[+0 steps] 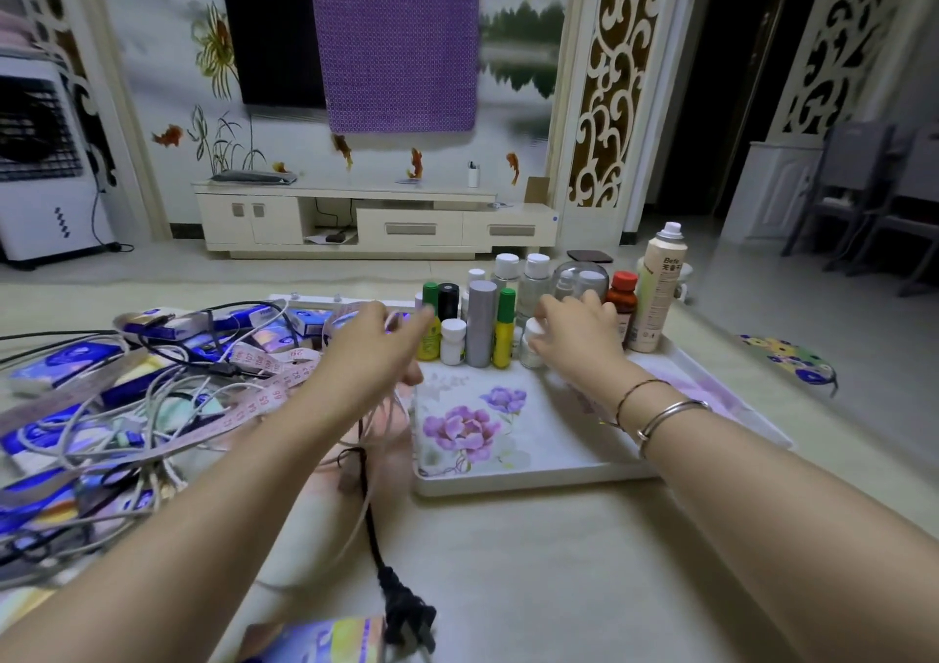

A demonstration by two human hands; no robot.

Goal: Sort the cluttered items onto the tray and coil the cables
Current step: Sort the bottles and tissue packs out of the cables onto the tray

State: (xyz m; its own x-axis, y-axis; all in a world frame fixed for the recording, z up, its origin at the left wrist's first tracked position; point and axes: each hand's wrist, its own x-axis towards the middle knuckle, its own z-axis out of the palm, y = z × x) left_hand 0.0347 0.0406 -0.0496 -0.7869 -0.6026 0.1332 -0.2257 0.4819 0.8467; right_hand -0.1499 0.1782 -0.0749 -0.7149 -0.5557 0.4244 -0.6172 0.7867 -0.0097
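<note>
A small white bottle (pixel 533 342) is grasped by the right hand (pixel 574 329) on the floral tray (pixel 508 479), a white cable (pixel 378 408) is pinched in the left hand (pixel 373 347), beside clutter on the beige surface (pixel 559 561), with a TV stand (pixel 376 222) behind.

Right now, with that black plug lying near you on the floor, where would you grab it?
Grip the black plug across its chunky body from above: it lies flat, clear of the tangled pile, its cord trailing away toward the left hand. Pulling the thin cord instead would likely drag it.
</note>
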